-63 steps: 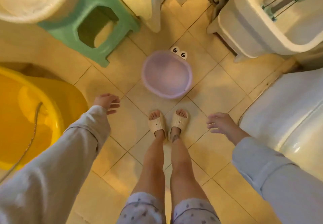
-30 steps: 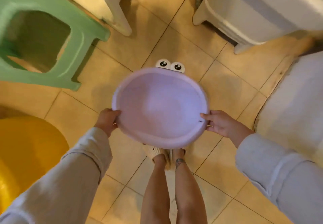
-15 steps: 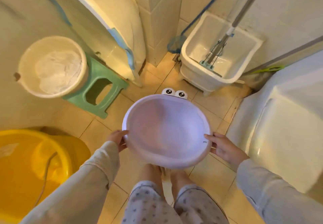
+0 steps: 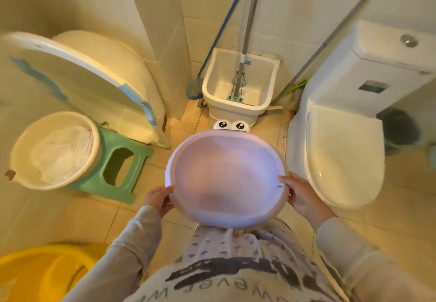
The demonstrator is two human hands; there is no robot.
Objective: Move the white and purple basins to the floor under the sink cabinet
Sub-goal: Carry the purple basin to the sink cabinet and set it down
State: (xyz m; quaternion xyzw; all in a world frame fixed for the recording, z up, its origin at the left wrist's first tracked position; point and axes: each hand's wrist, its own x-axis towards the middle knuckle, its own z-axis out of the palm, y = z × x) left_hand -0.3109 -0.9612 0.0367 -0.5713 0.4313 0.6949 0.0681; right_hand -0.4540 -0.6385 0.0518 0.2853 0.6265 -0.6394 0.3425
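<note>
Left grip: my left hand (image 4: 157, 200) is clenched on the near-left rim of the purple basin (image 4: 226, 179), fingers curled under the edge.
Right grip: my right hand (image 4: 302, 195) is clasping the near-right rim, thumb lying on top of the lip.
Purple basin, place: I see it held in the air between the two grips, in front of my torso and above the tiled floor (image 4: 70, 214).
Purple basin, contents: I see nothing inside it.
Purple basin, look: round, pale lilac, smooth and slightly glossy, with a broad rolled rim; two white cartoon eyes (image 4: 231, 125) with black pupils stand up from the far edge, and there is a small dark mark on the rim by my right thumb.
White basin: the white basin (image 4: 54, 150) sits well to the left of my left grip, resting on a green stool (image 4: 118, 172), with crumpled white cloth (image 4: 63, 158) in it.
Mop sink: beyond the basin, straight ahead of both grips, a white mop sink (image 4: 240, 82) holds the foot of a mop (image 4: 245, 42).
Yellow tub: below and left of my left grip, a yellow tub (image 4: 44, 271); I cannot tell what is in it.
Toilet: just right of my right grip, a white toilet (image 4: 342, 150) with its lid closed.
</note>
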